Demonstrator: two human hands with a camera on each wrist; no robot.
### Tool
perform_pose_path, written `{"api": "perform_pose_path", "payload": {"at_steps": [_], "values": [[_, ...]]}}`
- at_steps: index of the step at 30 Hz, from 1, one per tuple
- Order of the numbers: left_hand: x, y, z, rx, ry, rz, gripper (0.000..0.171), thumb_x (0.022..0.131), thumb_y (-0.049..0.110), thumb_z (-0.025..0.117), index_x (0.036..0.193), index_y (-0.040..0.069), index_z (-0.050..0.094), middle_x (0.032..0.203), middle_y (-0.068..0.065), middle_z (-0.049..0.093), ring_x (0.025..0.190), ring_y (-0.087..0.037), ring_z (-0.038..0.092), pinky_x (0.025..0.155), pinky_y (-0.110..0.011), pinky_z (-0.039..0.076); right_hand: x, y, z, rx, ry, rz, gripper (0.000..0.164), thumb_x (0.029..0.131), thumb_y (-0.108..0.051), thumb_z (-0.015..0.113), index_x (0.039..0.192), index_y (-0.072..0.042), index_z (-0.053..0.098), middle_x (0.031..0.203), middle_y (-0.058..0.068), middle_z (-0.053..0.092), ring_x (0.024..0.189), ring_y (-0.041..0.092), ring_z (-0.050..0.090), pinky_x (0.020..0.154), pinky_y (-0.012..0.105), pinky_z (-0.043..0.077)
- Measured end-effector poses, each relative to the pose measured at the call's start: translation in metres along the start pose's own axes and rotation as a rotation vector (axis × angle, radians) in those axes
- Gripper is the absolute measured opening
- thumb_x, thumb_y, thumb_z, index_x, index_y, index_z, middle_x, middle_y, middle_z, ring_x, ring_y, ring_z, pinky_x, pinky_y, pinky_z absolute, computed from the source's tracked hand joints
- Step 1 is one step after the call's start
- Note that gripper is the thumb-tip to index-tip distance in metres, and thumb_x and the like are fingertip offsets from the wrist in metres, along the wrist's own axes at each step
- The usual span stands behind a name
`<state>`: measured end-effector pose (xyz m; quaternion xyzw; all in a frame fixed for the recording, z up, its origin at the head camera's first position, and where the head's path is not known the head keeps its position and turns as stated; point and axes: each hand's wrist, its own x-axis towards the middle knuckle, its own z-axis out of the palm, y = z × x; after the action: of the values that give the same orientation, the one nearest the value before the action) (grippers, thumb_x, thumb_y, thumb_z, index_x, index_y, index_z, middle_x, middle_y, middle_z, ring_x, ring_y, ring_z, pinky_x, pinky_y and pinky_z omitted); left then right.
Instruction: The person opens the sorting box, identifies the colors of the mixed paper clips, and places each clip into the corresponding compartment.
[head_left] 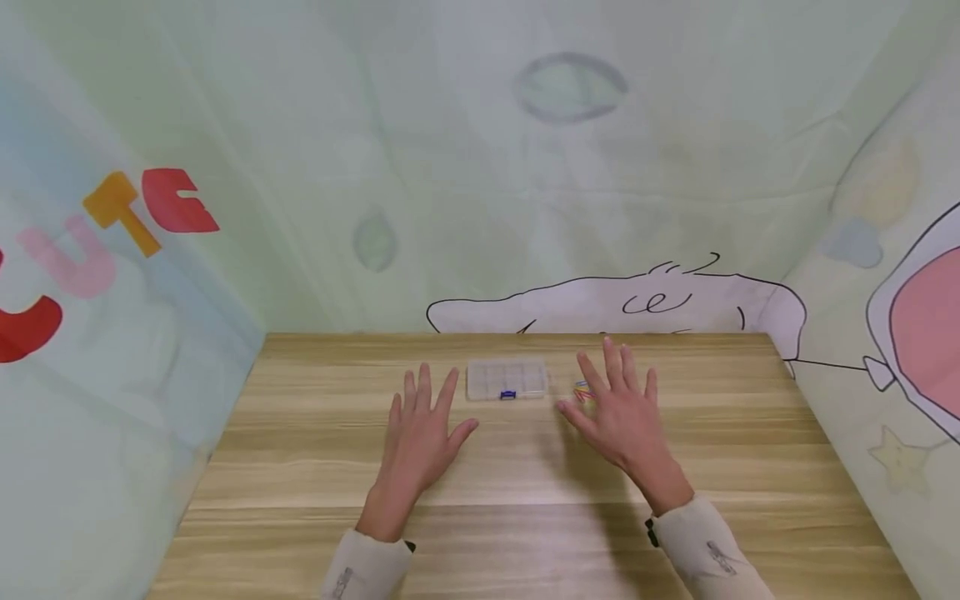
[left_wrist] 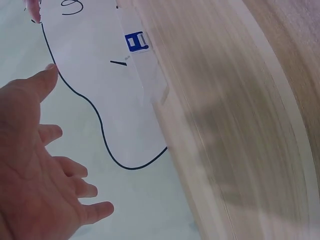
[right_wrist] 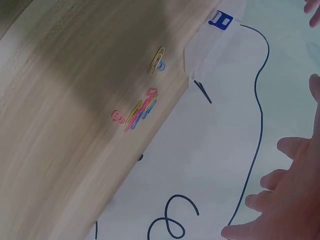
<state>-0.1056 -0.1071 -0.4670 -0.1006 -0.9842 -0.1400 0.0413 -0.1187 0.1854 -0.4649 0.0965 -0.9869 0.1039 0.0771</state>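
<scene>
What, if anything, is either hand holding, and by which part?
Nothing is held; the left hand and the right hand are both empty and spread.

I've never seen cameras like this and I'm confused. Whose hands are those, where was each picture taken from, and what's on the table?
There's no robot: these are a person's bare left hand and right hand. The wide picture comes from a camera on the head, looking down; the other two come from cameras on the wrists, one each. On the wooden table sits a clear plastic box with a blue latch, and beside it lie colorful clips. Both hands are spread out, holding nothing.
</scene>
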Motion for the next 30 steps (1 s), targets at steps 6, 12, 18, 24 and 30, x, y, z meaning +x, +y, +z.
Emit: {"api": "perform_pose_path", "payload": {"at_steps": [6,12,18,24,30], "values": [[0.007,-0.002,0.006,0.005,-0.042,-0.014,0.075,0.094,0.055,0.053,0.155,0.020,0.027,0.159,-0.025,0.017,0.146,-0.046,0.013,0.112,-0.063,0.021,0.002,-0.003,0.010,-0.016,-0.042,0.000,0.088,0.086,-0.080,0.037,0.154,-0.024,0.030,0.164,0.012,0.007,0.149,0.038,0.004,0.108,0.073,0.010],[0.012,-0.002,0.013,0.000,-0.065,-0.025,0.075,0.094,0.055,0.054,0.156,0.023,0.025,0.159,-0.025,0.016,0.146,-0.045,0.011,0.112,-0.063,0.020,0.008,-0.006,0.020,-0.011,-0.067,-0.013,0.088,0.086,-0.080,0.035,0.154,-0.026,0.029,0.164,0.011,0.009,0.150,0.038,0.003,0.108,0.073,0.009],[0.018,-0.001,0.019,-0.018,-0.069,-0.032,0.076,0.093,0.054,0.057,0.155,0.023,0.027,0.159,-0.026,0.018,0.146,-0.046,0.014,0.111,-0.064,0.021,0.017,-0.010,0.029,-0.008,-0.072,-0.021,0.089,0.085,-0.081,0.034,0.154,-0.026,0.029,0.163,0.010,0.013,0.149,0.038,0.007,0.108,0.072,0.011],[0.027,0.000,0.030,-0.027,-0.114,-0.038,0.076,0.093,0.054,0.056,0.156,0.022,0.025,0.160,-0.024,0.015,0.146,-0.046,0.012,0.112,-0.064,0.019,0.024,-0.018,0.040,0.009,-0.085,-0.021,0.086,0.085,-0.079,0.039,0.154,-0.026,0.031,0.163,0.011,0.016,0.148,0.039,0.011,0.108,0.072,0.012],[0.036,-0.002,0.038,-0.004,-0.135,-0.032,0.076,0.094,0.054,0.054,0.156,0.023,0.024,0.160,-0.024,0.015,0.146,-0.045,0.011,0.112,-0.063,0.019,0.032,-0.030,0.049,-0.006,-0.120,-0.031,0.084,0.087,-0.077,0.039,0.154,-0.027,0.031,0.163,0.010,0.016,0.148,0.040,0.014,0.108,0.072,0.014]]}}
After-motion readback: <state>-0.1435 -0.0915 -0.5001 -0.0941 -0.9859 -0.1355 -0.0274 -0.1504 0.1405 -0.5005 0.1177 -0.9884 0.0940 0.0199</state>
